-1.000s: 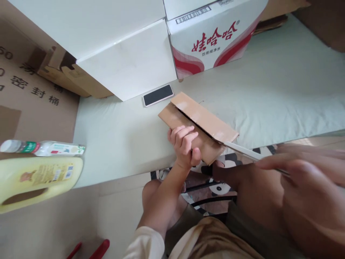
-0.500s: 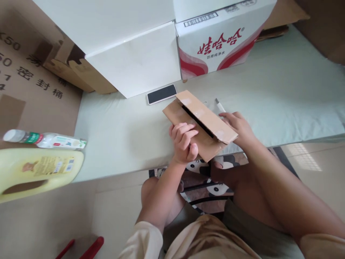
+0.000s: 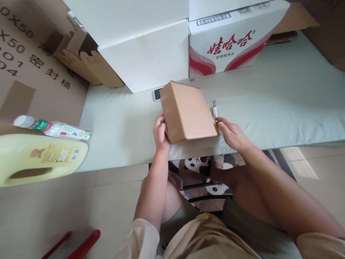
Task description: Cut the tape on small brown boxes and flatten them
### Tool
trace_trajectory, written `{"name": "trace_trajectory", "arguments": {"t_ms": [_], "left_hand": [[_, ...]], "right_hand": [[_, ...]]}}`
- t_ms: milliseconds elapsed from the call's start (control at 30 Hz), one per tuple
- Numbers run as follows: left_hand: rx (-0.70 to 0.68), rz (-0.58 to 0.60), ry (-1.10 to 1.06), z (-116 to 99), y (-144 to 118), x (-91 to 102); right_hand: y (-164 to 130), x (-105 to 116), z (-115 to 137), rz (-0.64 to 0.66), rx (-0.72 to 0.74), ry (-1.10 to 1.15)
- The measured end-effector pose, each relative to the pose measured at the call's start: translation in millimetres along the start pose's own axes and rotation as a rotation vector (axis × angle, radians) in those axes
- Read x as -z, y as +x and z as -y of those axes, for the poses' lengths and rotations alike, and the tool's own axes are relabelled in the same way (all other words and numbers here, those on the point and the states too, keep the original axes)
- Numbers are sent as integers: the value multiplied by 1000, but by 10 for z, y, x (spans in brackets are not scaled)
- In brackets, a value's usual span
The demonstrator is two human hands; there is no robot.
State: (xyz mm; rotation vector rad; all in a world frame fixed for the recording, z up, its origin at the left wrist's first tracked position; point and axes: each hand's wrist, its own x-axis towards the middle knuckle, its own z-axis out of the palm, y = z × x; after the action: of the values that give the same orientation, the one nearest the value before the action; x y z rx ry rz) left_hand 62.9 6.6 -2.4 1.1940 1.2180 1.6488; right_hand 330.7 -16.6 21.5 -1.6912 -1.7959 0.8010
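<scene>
While both hands flank brown cardboard box [image 3: 187, 110] near front edge of pale green mat [image 3: 269, 100], left hand [image 3: 160, 133] grips its left side, right hand [image 3: 231, 133] fingers press right side (pen [image 3: 214, 108] just beside). Phone [image 3: 157, 94] peeks behind box.

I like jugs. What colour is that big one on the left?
The jug is pale yellow, seen in the head view.

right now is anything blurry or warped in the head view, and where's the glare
Head view: the cardboard box and both hands are sharp; straight edges bow toward the frame borders, as on the white box; a bright window patch lies on the floor.
</scene>
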Motion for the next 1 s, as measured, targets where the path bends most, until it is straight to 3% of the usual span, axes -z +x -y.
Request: {"name": "trace_trajectory", "arguments": {"t_ms": [100, 167, 367, 600, 833, 1000], "left_hand": [[396, 10, -209, 46, 100, 77], [503, 40, -243, 39, 145, 99], [444, -39, -181, -27, 197, 92], [419, -48, -216, -56, 194, 69], [449, 72, -287, -85, 153, 69], [342, 89, -144, -6, 148, 49]], "right_hand": [[-7, -12, 53, 74, 42, -81], [-28, -22, 75, 116, 64, -88], [-104, -43, 11, -18, 193, 268], [-127, -34, -10, -102, 258, 251], [-66, -76, -50, -181, 56, 378], [-64, -78, -94, -176, 83, 397]]}}
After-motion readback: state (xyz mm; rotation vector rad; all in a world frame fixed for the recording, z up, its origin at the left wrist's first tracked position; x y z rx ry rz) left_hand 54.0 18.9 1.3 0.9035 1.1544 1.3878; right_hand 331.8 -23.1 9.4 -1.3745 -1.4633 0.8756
